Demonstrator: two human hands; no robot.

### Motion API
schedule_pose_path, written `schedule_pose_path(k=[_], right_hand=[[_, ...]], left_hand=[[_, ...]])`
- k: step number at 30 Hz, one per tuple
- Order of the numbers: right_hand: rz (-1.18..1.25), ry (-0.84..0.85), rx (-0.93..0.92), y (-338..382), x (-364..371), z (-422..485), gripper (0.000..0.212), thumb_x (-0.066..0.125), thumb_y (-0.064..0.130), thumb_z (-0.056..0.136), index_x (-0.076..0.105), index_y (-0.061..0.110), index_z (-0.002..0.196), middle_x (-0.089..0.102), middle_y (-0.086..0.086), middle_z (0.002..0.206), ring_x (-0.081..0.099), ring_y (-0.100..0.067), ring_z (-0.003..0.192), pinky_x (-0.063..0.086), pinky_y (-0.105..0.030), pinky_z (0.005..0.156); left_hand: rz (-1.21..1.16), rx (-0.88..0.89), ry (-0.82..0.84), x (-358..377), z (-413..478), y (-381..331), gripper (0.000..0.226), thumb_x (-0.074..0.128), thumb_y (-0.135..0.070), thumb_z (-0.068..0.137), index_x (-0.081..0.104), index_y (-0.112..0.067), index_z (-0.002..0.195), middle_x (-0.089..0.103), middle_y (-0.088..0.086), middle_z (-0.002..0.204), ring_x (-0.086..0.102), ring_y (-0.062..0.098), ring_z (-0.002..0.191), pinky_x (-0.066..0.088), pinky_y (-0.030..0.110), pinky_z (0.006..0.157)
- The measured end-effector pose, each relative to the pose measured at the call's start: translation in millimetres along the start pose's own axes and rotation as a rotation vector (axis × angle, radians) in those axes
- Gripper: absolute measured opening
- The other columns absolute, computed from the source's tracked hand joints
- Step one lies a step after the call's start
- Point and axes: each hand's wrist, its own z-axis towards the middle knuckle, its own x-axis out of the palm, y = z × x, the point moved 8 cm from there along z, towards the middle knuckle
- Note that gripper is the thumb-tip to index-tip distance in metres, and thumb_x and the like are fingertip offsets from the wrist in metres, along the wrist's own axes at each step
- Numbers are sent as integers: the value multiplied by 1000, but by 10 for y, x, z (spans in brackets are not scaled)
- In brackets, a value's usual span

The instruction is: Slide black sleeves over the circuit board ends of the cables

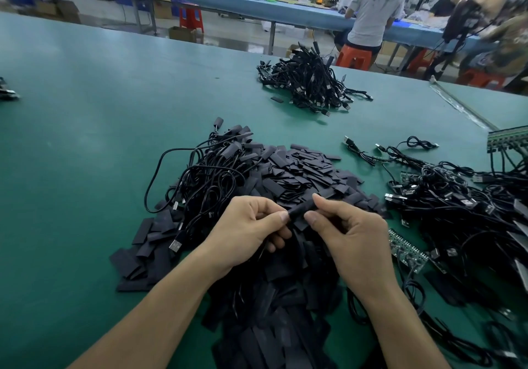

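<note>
Both hands meet over a big heap of flat black sleeves on the green table. My left hand and my right hand pinch one black sleeve between thumbs and forefingers, one hand at each end. A black cable runs down under my left palm; whether a circuit board is inside the sleeve is hidden. Cables with bare green circuit boards lie tangled at the right. Sleeved cables lie on the heap's left side.
A second pile of black cables sits farther back on the table. A green rack of boards stands at the right edge. Behind the table a person sits on an orange stool at another bench.
</note>
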Motion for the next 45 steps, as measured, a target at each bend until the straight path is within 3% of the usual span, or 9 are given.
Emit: schedule_pose_path(k=[5, 11, 18, 25, 31, 35, 39, 41, 45], right_hand=[[-74, -111, 43, 52, -179, 27, 17, 70, 33, 89, 77, 28, 104, 72, 20, 77, 68, 1, 73, 52, -13, 69], [-550, -106, 305, -144, -543, 32, 14, 61, 24, 95, 75, 21, 95, 62, 16, 68, 58, -2, 61, 40, -16, 49], [-852, 170, 681, -428, -729, -84, 35, 49, 38, 95, 54, 31, 128, 56, -4, 123, 51, -28, 111, 44, -39, 86], [-923, 211, 724, -458, -773, -113, 34, 55, 38, 94, 48, 32, 127, 51, -1, 112, 45, -29, 114, 41, -40, 91], [-413, -28, 266, -91, -785, 79, 31, 79, 8, 79, 72, 34, 96, 63, 16, 77, 61, 4, 74, 42, -4, 59], [73, -51, 135, 75, -673, 144, 30, 89, 20, 65, 75, 34, 87, 72, 15, 82, 68, -2, 78, 53, -20, 74], [387, -38, 164, 37, -476, 151, 22, 82, 23, 60, 77, 22, 81, 76, -2, 83, 72, -13, 80, 57, -20, 73], [435, -32, 209, -16, -395, 130, 26, 81, 27, 60, 77, 21, 84, 76, -5, 85, 72, -18, 82, 58, -23, 74], [477, -37, 316, -129, -311, 88, 27, 82, 32, 60, 77, 21, 83, 75, -10, 85, 72, -27, 82, 60, -40, 77]], left_hand=[[-86, 98, -87, -79, -47, -217, 11, 63, -9, 95, 69, -4, 88, 72, 7, 69, 65, 15, 53, 52, 21, 47], [121, 282, -623, -876, 50, -751, 15, 68, -17, 94, 68, -23, 80, 74, -8, 69, 62, 5, 46, 45, 19, 39], [700, 120, -729, -1259, 467, -724, 10, 68, -20, 92, 77, -16, 95, 73, 1, 85, 70, 25, 93, 50, 31, 85], [1000, 148, -701, -1016, 443, -820, 44, 59, -12, 92, 61, -20, 135, 59, 7, 136, 49, 33, 125, 43, 46, 101], [904, 449, -612, -580, 152, -968, 17, 67, -18, 91, 73, -19, 107, 69, 2, 109, 58, 21, 103, 47, 34, 92], [788, 698, -407, 46, -87, -931, 12, 71, -31, 84, 75, -23, 93, 71, -13, 89, 57, 3, 85, 50, 28, 83], [199, 324, 6, 518, 62, -478, 18, 71, -40, 85, 72, -27, 98, 74, -12, 86, 70, 5, 80, 59, 28, 75], [71, 253, 56, 609, 98, -338, 14, 72, -35, 88, 71, -24, 97, 74, -5, 83, 69, 12, 77, 59, 38, 73], [-84, 214, 33, 551, 149, -218, 8, 73, -19, 90, 68, -13, 91, 67, -6, 72, 59, 7, 65, 51, 21, 60]])
